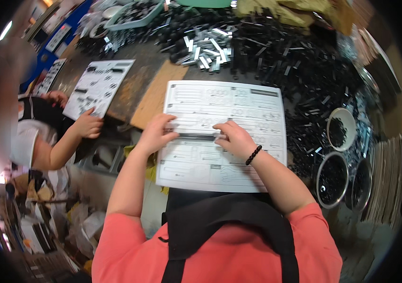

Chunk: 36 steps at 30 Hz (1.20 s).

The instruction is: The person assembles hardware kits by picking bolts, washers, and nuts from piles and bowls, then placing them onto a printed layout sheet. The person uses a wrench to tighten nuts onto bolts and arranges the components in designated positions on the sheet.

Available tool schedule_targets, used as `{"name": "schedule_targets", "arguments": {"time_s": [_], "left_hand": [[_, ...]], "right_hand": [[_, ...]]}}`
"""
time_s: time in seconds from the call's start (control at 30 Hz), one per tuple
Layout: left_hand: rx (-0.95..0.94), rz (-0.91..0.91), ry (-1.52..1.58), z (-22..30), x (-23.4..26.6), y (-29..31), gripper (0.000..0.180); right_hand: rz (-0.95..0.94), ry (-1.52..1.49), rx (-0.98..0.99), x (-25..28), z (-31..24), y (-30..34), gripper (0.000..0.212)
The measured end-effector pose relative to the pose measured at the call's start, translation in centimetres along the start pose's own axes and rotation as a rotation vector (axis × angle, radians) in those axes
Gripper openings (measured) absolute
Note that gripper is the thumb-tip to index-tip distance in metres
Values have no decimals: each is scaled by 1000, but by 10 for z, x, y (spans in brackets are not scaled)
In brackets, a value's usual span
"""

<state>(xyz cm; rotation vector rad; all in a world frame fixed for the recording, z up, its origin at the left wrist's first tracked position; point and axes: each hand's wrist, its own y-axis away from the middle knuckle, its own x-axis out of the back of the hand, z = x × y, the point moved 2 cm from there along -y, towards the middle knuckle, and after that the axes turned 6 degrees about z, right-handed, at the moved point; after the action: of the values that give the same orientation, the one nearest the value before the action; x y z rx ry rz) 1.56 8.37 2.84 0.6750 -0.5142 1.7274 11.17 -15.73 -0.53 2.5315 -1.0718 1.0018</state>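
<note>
A large white printed sheet (pixel 224 170) with boxes and line drawings lies in front of me, its near edge by my apron. Across its middle runs a narrow black strip (pixel 196 137). At the strip's left end, my left hand (pixel 155 133) is curled, thumb against the strip and fingers a little above it. My right hand (pixel 236 140), with a black bead bracelet at the wrist, has thumb and index finger closed around the strip's right end. Something small and pale shows at those right fingertips, too blurred to name.
Loose black pieces (pixel 276 52) heap across the table's back and right, with shiny silver strips (pixel 210 49) among them. Bowls (pixel 331 181) of small black parts and stacked cardboard (pixel 385 181) stand right. At left, a co-worker's hand (pixel 88 125) touches another sheet (pixel 99 87).
</note>
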Motion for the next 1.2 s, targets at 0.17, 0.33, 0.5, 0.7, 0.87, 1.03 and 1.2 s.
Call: {"name": "schedule_targets", "arguments": {"time_s": [0.17, 0.33, 0.5, 0.7, 0.87, 1.03, 1.2], "left_hand": [[-239, 121, -220, 11, -19, -41, 45], [-328, 41, -319, 57, -81, -94, 50], [-324, 37, -419, 58, -124, -123, 54], [-438, 161, -530, 44, -138, -121, 53], [-388, 138, -531, 44, -140, -120, 52], [-358, 117, -539, 47, -139, -119, 52], [-344, 119, -545, 47, -139, -118, 52]], "right_hand": [[56, 131, 23, 52, 24, 8, 31], [150, 357, -46, 119, 69, 14, 22], [238, 789, -121, 201, 112, 20, 16], [60, 1189, -62, 241, 148, 5, 22], [-83, 1381, 32, 229, 171, -19, 28], [-319, 1497, 26, 221, 167, -37, 23], [-256, 1402, -87, 224, 181, -38, 20]]}}
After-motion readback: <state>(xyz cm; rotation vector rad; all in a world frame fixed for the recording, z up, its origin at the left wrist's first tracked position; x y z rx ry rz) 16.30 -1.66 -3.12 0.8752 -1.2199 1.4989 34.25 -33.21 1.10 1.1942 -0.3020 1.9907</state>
